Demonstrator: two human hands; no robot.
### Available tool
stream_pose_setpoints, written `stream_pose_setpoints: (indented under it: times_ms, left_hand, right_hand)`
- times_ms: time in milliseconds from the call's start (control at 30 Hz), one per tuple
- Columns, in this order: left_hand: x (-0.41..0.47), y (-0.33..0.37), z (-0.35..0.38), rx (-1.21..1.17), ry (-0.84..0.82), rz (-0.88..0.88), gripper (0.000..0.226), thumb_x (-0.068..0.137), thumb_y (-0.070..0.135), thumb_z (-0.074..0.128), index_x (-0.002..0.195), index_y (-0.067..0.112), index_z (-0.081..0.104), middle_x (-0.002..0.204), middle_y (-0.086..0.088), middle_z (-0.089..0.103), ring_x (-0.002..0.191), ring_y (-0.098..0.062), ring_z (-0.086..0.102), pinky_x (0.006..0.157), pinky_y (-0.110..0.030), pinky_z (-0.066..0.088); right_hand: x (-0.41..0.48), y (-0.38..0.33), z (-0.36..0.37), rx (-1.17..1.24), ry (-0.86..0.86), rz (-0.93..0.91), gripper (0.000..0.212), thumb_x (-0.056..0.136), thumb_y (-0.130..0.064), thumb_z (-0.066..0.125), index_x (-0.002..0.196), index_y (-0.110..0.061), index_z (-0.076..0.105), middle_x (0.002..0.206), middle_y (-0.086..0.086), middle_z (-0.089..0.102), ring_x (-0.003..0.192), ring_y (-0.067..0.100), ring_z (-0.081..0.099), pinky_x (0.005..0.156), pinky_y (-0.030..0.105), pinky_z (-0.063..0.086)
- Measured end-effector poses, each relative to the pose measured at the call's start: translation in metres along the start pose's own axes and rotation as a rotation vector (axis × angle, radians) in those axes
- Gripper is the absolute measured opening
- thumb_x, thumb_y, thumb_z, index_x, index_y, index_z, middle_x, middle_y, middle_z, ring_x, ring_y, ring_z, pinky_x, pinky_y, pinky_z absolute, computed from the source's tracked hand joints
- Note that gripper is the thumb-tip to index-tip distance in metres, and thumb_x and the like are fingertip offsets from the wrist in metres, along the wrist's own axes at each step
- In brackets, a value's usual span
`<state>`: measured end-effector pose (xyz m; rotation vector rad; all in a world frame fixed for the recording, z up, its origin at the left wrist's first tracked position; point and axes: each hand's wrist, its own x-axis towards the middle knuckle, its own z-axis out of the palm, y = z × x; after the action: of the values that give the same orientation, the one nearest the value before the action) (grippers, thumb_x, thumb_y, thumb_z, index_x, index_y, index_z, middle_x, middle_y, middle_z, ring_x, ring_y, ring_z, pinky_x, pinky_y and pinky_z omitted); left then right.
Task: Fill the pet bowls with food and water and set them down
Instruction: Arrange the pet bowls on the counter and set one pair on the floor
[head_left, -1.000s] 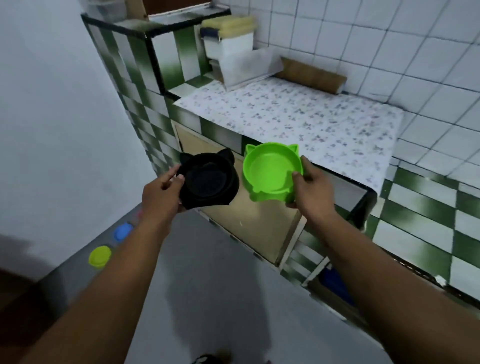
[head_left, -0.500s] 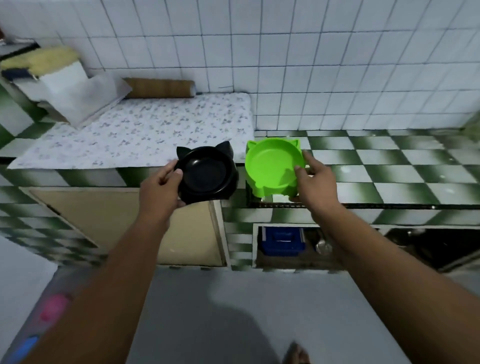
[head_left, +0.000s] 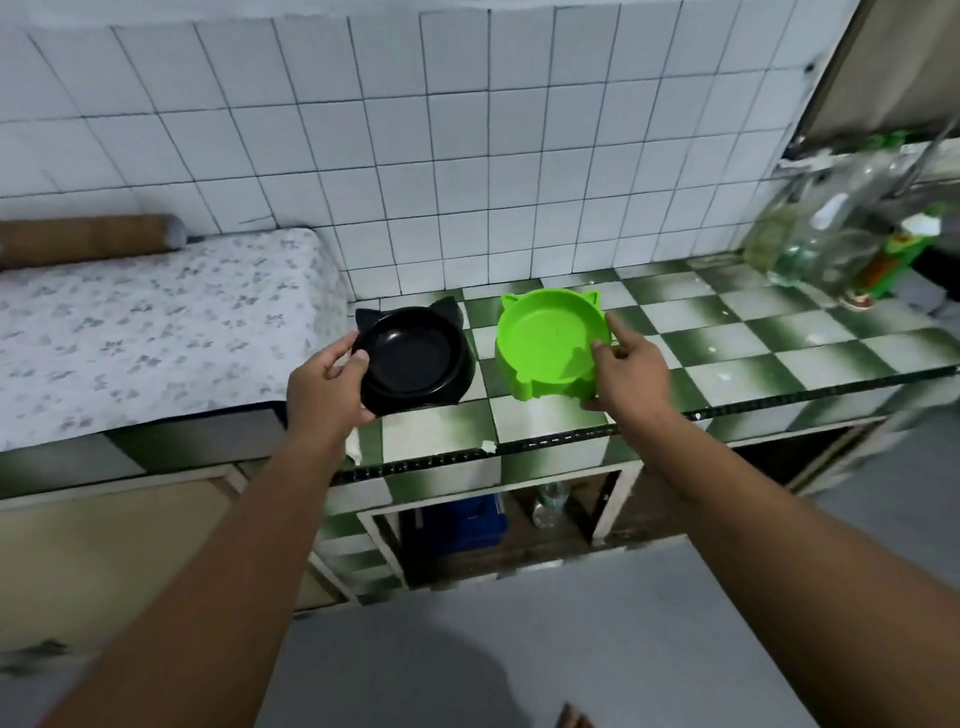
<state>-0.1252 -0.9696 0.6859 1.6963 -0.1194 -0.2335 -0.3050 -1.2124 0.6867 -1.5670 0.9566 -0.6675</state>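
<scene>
While both bowls are empty, each sits in one hand over the green-and-white chequered tile counter (head_left: 779, 353). The left hand (head_left: 324, 387) grips the black cat-eared plastic bowl (head_left: 410, 358) at its left rim, thumb on top and fingers curled beneath. The right hand (head_left: 631, 374) grips the bright green cat-eared plastic bowl (head_left: 545, 343) at its right rim, thumb over the edge, forefinger stretched along the side, the other fingers tucked under. The two bowls are side by side near the counter's left end, close but apart, the black one to the left, both tipped towards the camera. Whether their bases touch the counter cannot be told.

Left of the counter lies a white floral-print cloth (head_left: 156, 322) over a raised surface, its edge just beside the black bowl, and a brown roll (head_left: 88, 239) rests along the back of it. At the counter's far right end stand several clear bottles (head_left: 831, 244) and a green packet (head_left: 898, 254), blurred, well apart from the bowls. Behind the counter rises a white tiled wall (head_left: 415, 156). Beneath the counter an open compartment holds a blue box (head_left: 462, 525) with a small clear bottle (head_left: 548, 504) beside it. Nothing lies on the tiles between the bowls and the counter's front edge. A grey floor (head_left: 519, 623) spreads below the counter.
</scene>
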Motion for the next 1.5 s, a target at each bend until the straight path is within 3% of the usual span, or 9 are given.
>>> stream_pose_setpoints:
  times_ms: [100, 233, 333, 500, 667, 800, 967, 1267, 1500]
  left_hand:
    - [0.003, -0.001, 0.061, -0.009, -0.001, -0.03, 0.031, 0.1, 0.021, 0.062, 0.131, 0.028, 0.065, 0.103, 0.003, 0.065, 0.093, -0.02, 0.067, 0.05, -0.024, 0.058]
    - [0.013, -0.007, 0.128, -0.041, -0.007, -0.101, 0.02, 0.098, 0.022, 0.066, 0.117, 0.028, 0.065, 0.102, -0.002, 0.064, 0.099, -0.028, 0.07, 0.048, -0.027, 0.055]
    - [0.027, -0.01, 0.165, -0.024, -0.039, -0.133, 0.013, 0.097, 0.024, 0.067, 0.108, 0.03, 0.064, 0.107, -0.008, 0.068, 0.099, -0.03, 0.072, 0.051, -0.03, 0.057]
    - [0.064, -0.014, 0.224, -0.033, -0.075, -0.153, 0.023, 0.097, 0.022, 0.068, 0.119, 0.018, 0.063, 0.117, -0.009, 0.07, 0.101, -0.028, 0.072, 0.063, -0.04, 0.063]
    - [0.097, -0.017, 0.282, -0.024, -0.138, -0.162, 0.03, 0.1, 0.018, 0.064, 0.128, 0.01, 0.061, 0.117, -0.01, 0.067, 0.097, -0.023, 0.069, 0.061, -0.036, 0.059]
    - [0.124, -0.018, 0.323, -0.003, -0.155, -0.183, 0.034, 0.099, 0.017, 0.066, 0.131, 0.009, 0.061, 0.121, -0.01, 0.066, 0.096, -0.021, 0.069, 0.068, -0.041, 0.062]
    - [0.151, -0.026, 0.37, -0.003, -0.122, -0.26, 0.021, 0.098, 0.018, 0.067, 0.118, 0.018, 0.064, 0.118, -0.009, 0.067, 0.103, -0.027, 0.07, 0.079, -0.052, 0.063]
    - [0.189, -0.065, 0.458, 0.096, 0.007, -0.334, 0.018, 0.099, 0.025, 0.065, 0.116, 0.023, 0.062, 0.108, -0.007, 0.069, 0.09, -0.026, 0.072, 0.06, -0.036, 0.061]
    - [0.218, -0.072, 0.505, 0.064, 0.064, -0.373, 0.016, 0.095, 0.018, 0.069, 0.111, 0.019, 0.067, 0.109, -0.01, 0.07, 0.094, -0.028, 0.07, 0.069, -0.05, 0.064]
  right_hand:
    - [0.042, 0.008, -0.035, -0.037, 0.021, 0.002, 0.048, 0.101, -0.018, 0.052, 0.148, -0.028, 0.047, 0.095, 0.002, 0.062, 0.076, 0.023, 0.066, 0.06, 0.05, 0.062]
    - [0.091, 0.016, -0.07, -0.051, 0.046, 0.024, 0.047, 0.101, -0.018, 0.052, 0.146, -0.028, 0.048, 0.113, 0.005, 0.062, 0.08, 0.024, 0.065, 0.057, 0.051, 0.061]
    - [0.122, 0.029, -0.089, -0.057, 0.07, 0.036, 0.044, 0.1, -0.015, 0.052, 0.143, -0.023, 0.051, 0.104, 0.005, 0.06, 0.081, 0.028, 0.063, 0.058, 0.054, 0.061]
    - [0.18, 0.047, -0.107, -0.088, 0.152, 0.087, 0.042, 0.097, -0.018, 0.058, 0.139, -0.024, 0.054, 0.103, 0.008, 0.063, 0.08, 0.033, 0.068, 0.056, 0.055, 0.06]
    - [0.231, 0.053, -0.12, -0.086, 0.201, 0.143, 0.039, 0.098, -0.016, 0.058, 0.136, -0.023, 0.055, 0.101, 0.011, 0.064, 0.07, 0.035, 0.068, 0.053, 0.055, 0.06]
    - [0.277, 0.057, -0.129, -0.14, 0.241, 0.154, 0.039, 0.095, -0.02, 0.058, 0.134, -0.024, 0.058, 0.105, 0.011, 0.064, 0.08, 0.033, 0.068, 0.058, 0.055, 0.061]
    - [0.335, 0.068, -0.137, -0.145, 0.204, 0.198, 0.037, 0.097, -0.017, 0.057, 0.134, -0.021, 0.057, 0.108, 0.009, 0.06, 0.079, 0.035, 0.066, 0.055, 0.056, 0.06]
    - [0.45, 0.1, -0.144, -0.218, 0.078, 0.296, 0.037, 0.095, -0.016, 0.056, 0.13, -0.027, 0.06, 0.103, 0.014, 0.063, 0.079, 0.041, 0.068, 0.053, 0.058, 0.058]
    - [0.529, 0.15, -0.137, -0.361, -0.009, 0.267, 0.039, 0.08, -0.035, 0.051, 0.117, -0.036, 0.06, 0.086, 0.012, 0.069, 0.063, 0.038, 0.069, 0.053, 0.057, 0.059]
